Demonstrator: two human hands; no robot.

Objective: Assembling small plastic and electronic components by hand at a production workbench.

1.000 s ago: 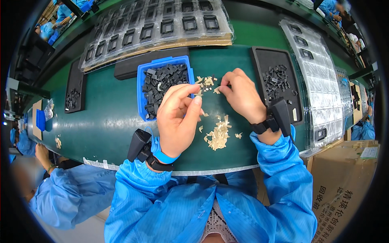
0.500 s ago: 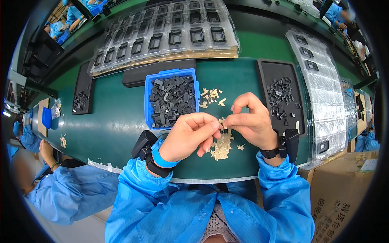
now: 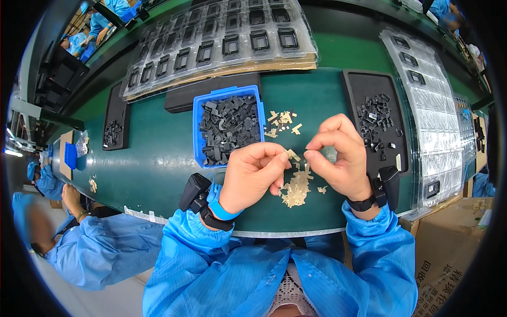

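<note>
Head view: strip (image 3: pixel 293 155) pinched by the pile (image 3: pixel 296 191)

Nearest us, green tabletop shows between the table's front edge (image 3: pixel 288 234) and the pile, probably kept close for short reaches. Beside it, our left hand (image 3: pixel 256 171) pinches the strip, seemingly leaving its end exposed. Our right hand (image 3: pixel 340 161) nearly joins thumb and finger; we cannot tell whether they hold anything. Farther, the bin's (image 3: pixel 198 132) wall limits leftward room, while open green separates the loose cluster (image 3: pixel 281 122) from the black tray (image 3: pixel 369 82).
</note>
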